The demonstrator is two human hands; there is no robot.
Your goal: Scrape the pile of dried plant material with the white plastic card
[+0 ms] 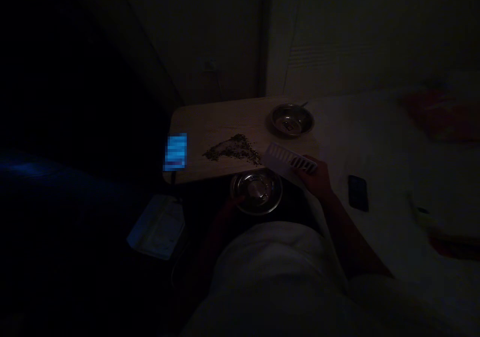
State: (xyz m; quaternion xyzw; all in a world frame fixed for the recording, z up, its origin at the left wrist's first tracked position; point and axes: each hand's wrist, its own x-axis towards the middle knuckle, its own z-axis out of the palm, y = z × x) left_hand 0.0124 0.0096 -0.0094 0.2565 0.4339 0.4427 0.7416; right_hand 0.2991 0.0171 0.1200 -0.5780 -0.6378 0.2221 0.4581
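In our right hand (pixel 317 179) we have a slotted white holder (pixel 279 156), tilted over the right part of the tabletop (pixel 195 127); that grip is clamped on its near end. Our left hand (pixel 235 202) is at the left side of a lower bowl (pixel 258 189), which sits just below the near edge. It is too dark there to tell whether our left grip is closed on the rim or merely touching it. The dark pieces (pixel 234 149) lie in a loose, bent spread, some strays close to the holder's far end. Behind the holder stands an upper bowl (pixel 276 119) with a thin handle (pixel 304 104) poking past its rim, and a dark phone (pixel 358 193) lies on the pale surface to our right.

As we judge it, the dim light is our chief risk: we could miss strays or misread the edge. A careless sweep of the holder might scatter pieces past the lower bowl, a loose left grip could let that bowl tip, and a wide swing might knock the upper bowl
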